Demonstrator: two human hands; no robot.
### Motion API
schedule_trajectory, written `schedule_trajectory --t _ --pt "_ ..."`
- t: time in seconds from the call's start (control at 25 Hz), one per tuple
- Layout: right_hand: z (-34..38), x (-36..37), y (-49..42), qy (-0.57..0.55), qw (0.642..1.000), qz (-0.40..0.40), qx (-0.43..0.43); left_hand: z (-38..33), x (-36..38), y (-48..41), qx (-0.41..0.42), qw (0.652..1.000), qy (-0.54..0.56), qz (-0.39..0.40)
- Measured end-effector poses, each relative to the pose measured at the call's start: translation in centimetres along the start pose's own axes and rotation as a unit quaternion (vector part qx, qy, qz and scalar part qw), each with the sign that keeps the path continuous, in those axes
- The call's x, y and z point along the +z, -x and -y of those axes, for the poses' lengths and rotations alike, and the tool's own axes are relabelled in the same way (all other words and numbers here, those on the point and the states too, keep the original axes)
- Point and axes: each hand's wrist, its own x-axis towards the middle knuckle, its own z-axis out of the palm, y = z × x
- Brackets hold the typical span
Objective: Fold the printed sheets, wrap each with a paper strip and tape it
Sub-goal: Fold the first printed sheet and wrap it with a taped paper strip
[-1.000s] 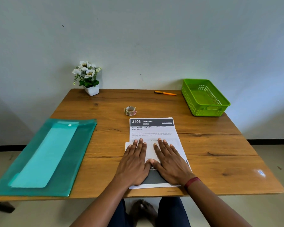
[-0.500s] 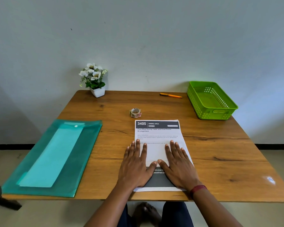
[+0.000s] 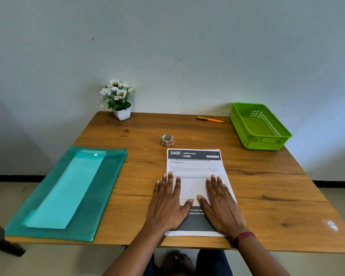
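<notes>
Pressing flat, the left hand (image 3: 167,204) and right hand (image 3: 221,204) lie palm-down with straight fingers, gripping nothing, on the sheet (image 3: 195,166) at the table's (image 3: 267,186) near edge. Its header reads "3405 DINING AREA", then "Post-Meal Dining Table and Chair Reset Arrangement". Since a second ago the hands have spread apart toward the sheet's sides, thumbs now just separated.
</notes>
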Motion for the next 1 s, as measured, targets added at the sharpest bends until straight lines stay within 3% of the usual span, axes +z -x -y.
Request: schedule_trajectory --t 0.24,0.44,0.8,1.0 --pt "0.0 -0.9 0.7 -0.092 0.99 -0.106 -0.012 1.2 -2.0 0.2 0.007 0.987 0.16 0.009" --pt "1.8 -1.7 0.3 -0.057 0.981 -0.172 -0.069 4.6 -4.4 0.5 0.009 0.979 0.205 -0.003" --pt "15.1 -2.6 -8.5 -0.02 0.946 -0.114 -0.302 17.8 -9.8 1.1 -0.098 0.969 0.209 -0.085" --pt "20.6 0.3 -13.3 -0.011 0.941 -0.048 -0.335 25.3 -10.7 3.2 -0.166 0.966 0.164 -0.114"
